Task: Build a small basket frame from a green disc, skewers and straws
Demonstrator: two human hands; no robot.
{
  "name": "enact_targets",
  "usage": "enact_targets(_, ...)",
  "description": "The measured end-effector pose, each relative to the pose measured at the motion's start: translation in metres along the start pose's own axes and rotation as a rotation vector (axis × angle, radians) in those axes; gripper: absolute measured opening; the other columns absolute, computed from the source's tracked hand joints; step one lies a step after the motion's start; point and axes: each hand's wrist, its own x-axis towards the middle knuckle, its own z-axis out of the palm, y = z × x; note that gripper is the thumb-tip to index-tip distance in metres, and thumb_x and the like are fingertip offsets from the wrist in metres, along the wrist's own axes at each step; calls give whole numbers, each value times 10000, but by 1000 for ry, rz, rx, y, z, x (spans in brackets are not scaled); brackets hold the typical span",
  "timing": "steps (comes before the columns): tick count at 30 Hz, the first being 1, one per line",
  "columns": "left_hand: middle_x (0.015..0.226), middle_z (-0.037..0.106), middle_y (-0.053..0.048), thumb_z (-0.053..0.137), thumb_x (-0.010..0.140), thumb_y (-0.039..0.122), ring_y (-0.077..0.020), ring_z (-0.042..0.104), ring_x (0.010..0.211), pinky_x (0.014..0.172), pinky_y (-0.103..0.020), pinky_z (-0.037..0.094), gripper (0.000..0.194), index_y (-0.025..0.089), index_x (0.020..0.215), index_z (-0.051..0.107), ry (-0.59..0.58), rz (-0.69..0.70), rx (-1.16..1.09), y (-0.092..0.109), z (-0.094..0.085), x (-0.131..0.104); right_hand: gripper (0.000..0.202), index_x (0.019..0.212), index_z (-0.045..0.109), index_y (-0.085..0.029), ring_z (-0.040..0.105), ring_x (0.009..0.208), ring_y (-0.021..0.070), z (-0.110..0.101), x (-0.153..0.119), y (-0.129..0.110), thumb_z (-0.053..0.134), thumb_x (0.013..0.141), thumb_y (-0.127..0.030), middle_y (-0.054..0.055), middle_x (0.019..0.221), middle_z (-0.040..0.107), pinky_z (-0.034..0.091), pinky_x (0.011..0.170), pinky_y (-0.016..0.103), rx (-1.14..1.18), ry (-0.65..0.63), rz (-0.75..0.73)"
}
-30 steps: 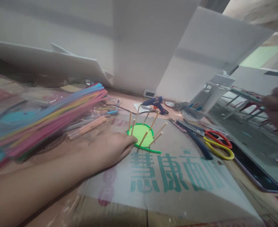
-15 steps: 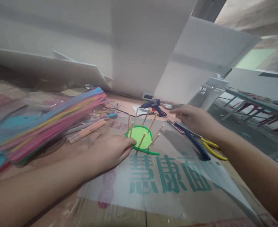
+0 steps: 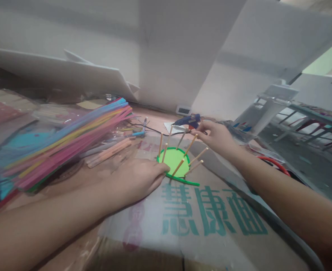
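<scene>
A bright green disc (image 3: 173, 160) edged with a darker green fuzzy stem (image 3: 184, 181) lies on printed cardboard, with several thin wooden sticks (image 3: 178, 167) standing up around its rim. The stem's loose end trails off to the right. My left hand (image 3: 143, 177) pinches the disc's near left edge and the stem. Beyond the disc, a blue hot glue gun (image 3: 187, 121) rests on the table, its nozzle over a small white paper (image 3: 169, 128). My right hand (image 3: 215, 137) has its fingers curled over the gun's handle, which is mostly hidden.
Colourful fuzzy stems (image 3: 78, 139) lie in a bundle at left, beside peach-coloured sticks (image 3: 109, 152). The cardboard (image 3: 211, 241) bears green lettering. A clear plastic container (image 3: 253, 116) stands at the right edge; a red loop (image 3: 275, 162) shows beyond my right forearm. White boards rise behind.
My right hand has moved left and come down onto the glue gun's handle. My left hand keeps its hold on the disc's edge. The view has swung slightly left.
</scene>
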Motion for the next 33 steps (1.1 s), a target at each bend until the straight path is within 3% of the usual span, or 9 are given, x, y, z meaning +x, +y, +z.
enact_targets(2, 993, 766, -49, 477, 967, 272, -217, 719, 896, 801, -318, 526, 282, 252, 1156, 686, -3, 2, -3, 0, 0, 0, 287, 754, 679, -187, 645, 703, 216, -12, -16, -6, 592, 894, -422, 49, 739, 708, 453, 637, 322, 29, 63, 91)
enact_targets(6, 1015, 767, -46, 466, 972, 276, -218, 719, 914, 818, -319, 524, 298, 259, 1167, 690, -17, -5, -1, 0, -1, 0, 175, 936, 691, -202, 673, 833, 212, -24, -50, -13, 586, 876, -329, 53, 919, 746, 487, 726, 322, 129, 53, 76)
enact_targets(11, 1025, 769, -53, 469, 966, 293, -223, 721, 901, 803, -317, 519, 307, 250, 1168, 697, -17, -16, 14, 2, -4, 1, 220, 700, 585, -222, 612, 653, 175, -26, -86, -27, 592, 883, -343, 16, 696, 666, 467, 622, 301, 85, 46, 4)
enact_targets(14, 1015, 772, -49, 449, 977, 297, -213, 721, 883, 785, -306, 513, 313, 251, 1159, 700, -26, -16, 14, 3, -5, 2, 153, 814, 671, -224, 586, 588, 143, -31, -98, -43, 622, 900, -341, 1, 688, 676, 454, 574, 277, 131, 27, -54)
enact_targets(18, 1018, 771, -48, 441, 984, 316, -210, 718, 875, 765, -298, 504, 317, 249, 1163, 694, -33, -12, 19, 2, -5, 2, 204, 1058, 736, -232, 549, 514, 116, -32, -99, -65, 654, 906, -340, -21, 666, 687, 434, 526, 260, 180, -76, -19)
enact_targets(25, 989, 770, -42, 434, 988, 330, -208, 714, 860, 766, -301, 501, 311, 249, 1144, 691, -36, -21, 11, 2, -4, 2, 173, 933, 757, -228, 622, 592, 144, -11, -90, -71, 649, 892, -357, 7, 728, 730, 459, 527, 263, 340, -225, 127)
enact_targets(28, 979, 769, -36, 427, 986, 331, -205, 714, 852, 752, -296, 500, 318, 254, 1141, 694, -35, -22, 31, 2, -4, 2, 133, 856, 742, -244, 670, 672, 167, -8, -90, -71, 636, 890, -318, 15, 821, 767, 488, 559, 272, 366, -225, 138)
enact_targets(33, 980, 768, -37, 424, 990, 347, -205, 713, 846, 734, -294, 492, 329, 261, 1163, 690, -29, -18, 59, 0, -2, 1, 113, 843, 726, -244, 671, 673, 165, -8, -89, -73, 628, 890, -275, 7, 813, 770, 512, 605, 283, 388, -222, 118)
